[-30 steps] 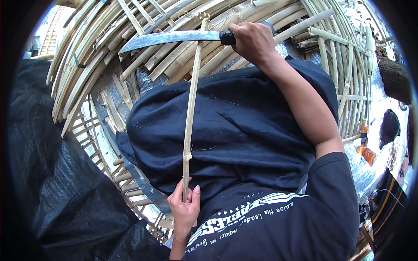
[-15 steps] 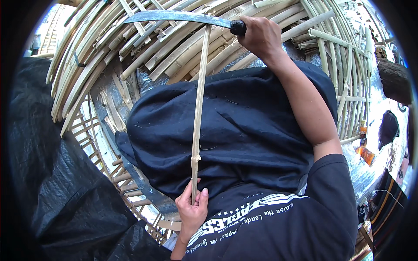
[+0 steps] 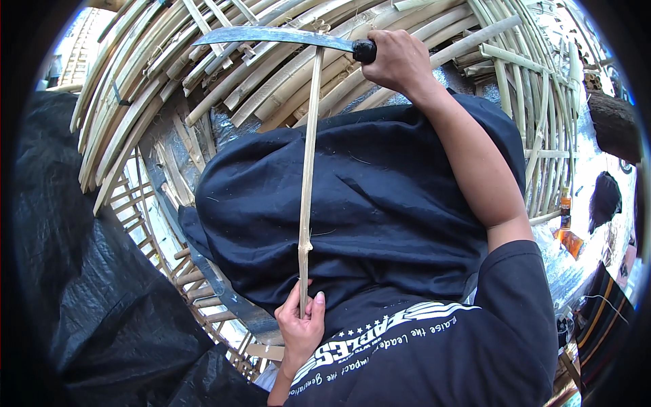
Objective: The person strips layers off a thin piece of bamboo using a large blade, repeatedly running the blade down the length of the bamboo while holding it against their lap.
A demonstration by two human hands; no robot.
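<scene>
My right hand (image 3: 401,62) is closed round the black handle of a machete (image 3: 278,35), its long curved blade reaching to the left. The blade lies across the far end of a narrow bamboo strip (image 3: 308,169), with curled shavings beside the contact point. Fingers and thumb of my left hand (image 3: 300,324) pinch the strip's near end, close to my shirt. A knobbly node shows on the strip a little above that hand. Dark cloth (image 3: 366,183) covers my lap beneath the strip.
Many split bamboo strips (image 3: 285,85) lie stacked beyond my lap. A bundle of thin bamboo pieces (image 3: 536,115) is at the right. Black plastic sheeting (image 3: 88,271) hangs at the left, beside a bamboo slat frame (image 3: 203,298). A bottle (image 3: 565,203) with amber liquid stands far right.
The machete and my right hand have shifted slightly nearer and to the left, along the strip's far end. My left hand keeps its pinch on the strip, almost in place.
</scene>
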